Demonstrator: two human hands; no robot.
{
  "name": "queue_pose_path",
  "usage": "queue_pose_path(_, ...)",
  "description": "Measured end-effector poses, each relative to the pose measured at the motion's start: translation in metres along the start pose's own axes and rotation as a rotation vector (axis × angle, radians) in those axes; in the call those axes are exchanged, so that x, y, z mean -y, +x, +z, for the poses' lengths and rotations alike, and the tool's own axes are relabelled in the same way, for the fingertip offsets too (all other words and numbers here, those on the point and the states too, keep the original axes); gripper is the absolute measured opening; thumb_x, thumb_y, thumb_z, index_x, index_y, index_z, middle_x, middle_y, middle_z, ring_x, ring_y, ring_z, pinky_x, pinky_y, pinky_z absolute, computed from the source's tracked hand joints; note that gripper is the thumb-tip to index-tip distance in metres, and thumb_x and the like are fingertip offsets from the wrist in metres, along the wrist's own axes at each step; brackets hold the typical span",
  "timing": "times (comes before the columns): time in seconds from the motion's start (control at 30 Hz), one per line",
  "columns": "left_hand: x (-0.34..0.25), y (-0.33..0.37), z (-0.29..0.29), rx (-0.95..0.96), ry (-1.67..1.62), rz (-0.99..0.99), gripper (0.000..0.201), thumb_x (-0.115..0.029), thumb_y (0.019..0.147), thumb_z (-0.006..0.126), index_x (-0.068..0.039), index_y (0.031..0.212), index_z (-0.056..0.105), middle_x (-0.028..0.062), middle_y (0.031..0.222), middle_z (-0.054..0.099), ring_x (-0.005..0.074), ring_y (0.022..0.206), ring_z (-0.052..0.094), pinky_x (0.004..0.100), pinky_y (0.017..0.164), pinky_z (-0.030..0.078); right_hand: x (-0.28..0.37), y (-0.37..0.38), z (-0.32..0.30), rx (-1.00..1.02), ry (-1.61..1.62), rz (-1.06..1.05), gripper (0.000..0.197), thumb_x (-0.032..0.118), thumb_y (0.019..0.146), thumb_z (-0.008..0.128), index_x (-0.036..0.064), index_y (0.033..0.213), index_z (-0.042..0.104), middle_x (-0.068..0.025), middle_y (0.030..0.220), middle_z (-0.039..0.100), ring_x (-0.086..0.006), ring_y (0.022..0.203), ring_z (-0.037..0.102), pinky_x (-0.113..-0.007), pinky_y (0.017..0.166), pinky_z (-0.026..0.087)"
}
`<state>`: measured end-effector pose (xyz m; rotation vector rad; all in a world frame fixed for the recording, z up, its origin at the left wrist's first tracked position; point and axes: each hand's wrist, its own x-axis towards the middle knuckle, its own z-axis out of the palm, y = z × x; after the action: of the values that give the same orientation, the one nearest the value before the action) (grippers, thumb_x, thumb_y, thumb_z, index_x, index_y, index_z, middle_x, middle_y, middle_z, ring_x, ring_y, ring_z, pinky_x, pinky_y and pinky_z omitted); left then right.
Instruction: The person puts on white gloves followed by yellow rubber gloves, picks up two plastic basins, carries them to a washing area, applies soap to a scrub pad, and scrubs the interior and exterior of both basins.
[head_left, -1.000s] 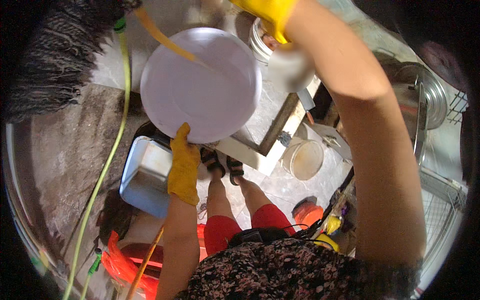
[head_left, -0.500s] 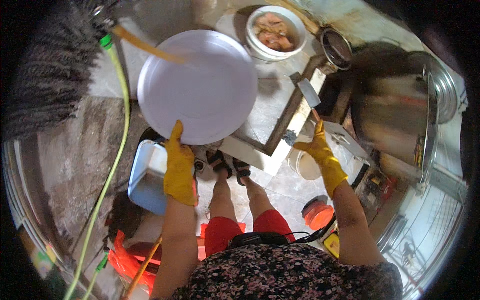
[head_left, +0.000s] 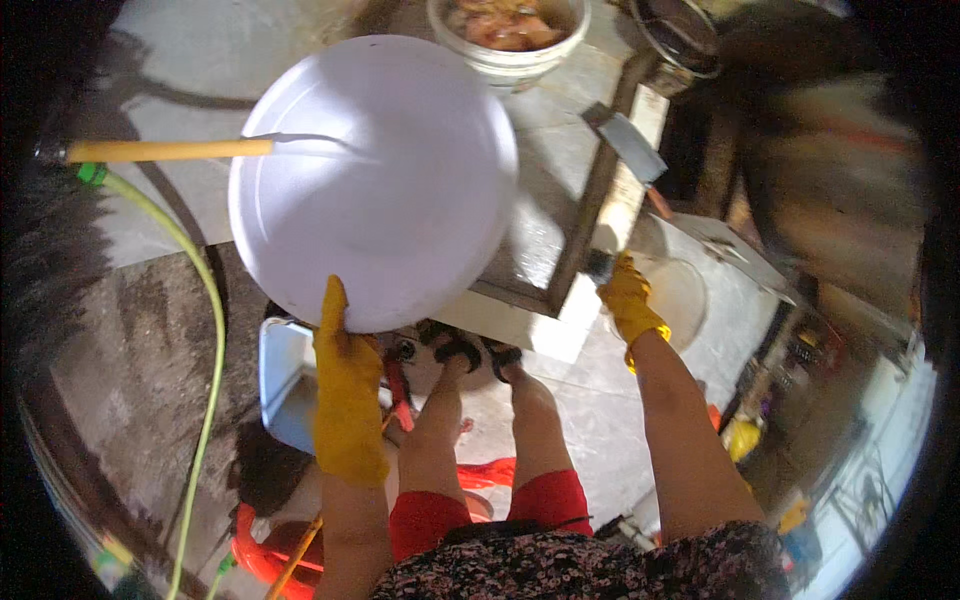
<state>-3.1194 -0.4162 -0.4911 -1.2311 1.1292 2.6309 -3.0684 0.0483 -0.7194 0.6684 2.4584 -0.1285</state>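
My left hand (head_left: 348,395), in a yellow rubber glove, is closed on the near rim of a large round white basin (head_left: 400,215), thumb on the inner side. The basin is tilted toward me and its inside shows bare. My right hand (head_left: 632,305), also gloved in yellow, has its fingertips on a dark, fuzzy scouring pad (head_left: 599,264) at the white ledge (head_left: 622,205); the fingers look closed on it. Just beyond lies a cleaver (head_left: 635,148) with a brown handle, across the ledge. An orange tube (head_left: 170,150) reaches over the basin's left side.
A white bucket (head_left: 515,70) of what looks like raw meat stands at the back, beside a dark metal pot (head_left: 680,35). A green hose (head_left: 212,330) runs down the left. Below my left hand is a blue-white bin (head_left: 285,385). A pale round bucket (head_left: 680,300) stands right of my right hand.
My right hand has come down and left from near the cleaver's handle to the scouring pad, its spread fingers closing. In the picture the basin sits slightly lower and further left.
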Motion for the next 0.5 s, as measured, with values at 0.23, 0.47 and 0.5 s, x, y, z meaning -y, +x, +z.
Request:
queue_pose_path(0.23,-0.005,-0.01,-0.047,-0.041,0.192,0.054,0.063,-0.043,0.099,0.069,-0.008,0.147,0.047,0.0124,0.142,0.055,0.0263,0.128,0.056,0.0395,0.104,0.05,0.02,0.051,0.081,0.124,0.092,0.122,0.034,0.021,0.088,0.065,0.0058,0.112,0.047,-0.0139,0.088,0.058,-0.0282,0.073,0.053,-0.041,0.064,0.045)
queue_pose_path(0.47,0.012,-0.049,-0.096,-0.121,0.275,0.019,0.054,-0.032,0.1,0.068,-0.003,0.142,0.05,0.0197,0.133,0.058,0.0308,0.113,0.065,0.0424,0.093,0.056,-0.002,0.065,0.039,0.095,0.622,0.173,0.007,0.015,0.095,0.056,0.0101,0.094,0.051,-0.0095,0.07,0.057,-0.0232,0.052,0.049,-0.037,0.048,0.043)
queue_pose_path(0.5,0.013,-0.055,-0.09,-0.172,0.34,0.029,0.054,-0.027,0.1,0.07,-0.002,0.142,0.048,0.0212,0.133,0.058,0.0307,0.111,0.066,0.0427,0.09,0.058,0.003,0.064,0.014,0.116,0.84,0.155,0.006,0.014,0.096,0.054,0.0107,0.091,0.052,-0.0089,0.068,0.057,-0.0225,0.049,0.049,-0.037,0.046,0.042)
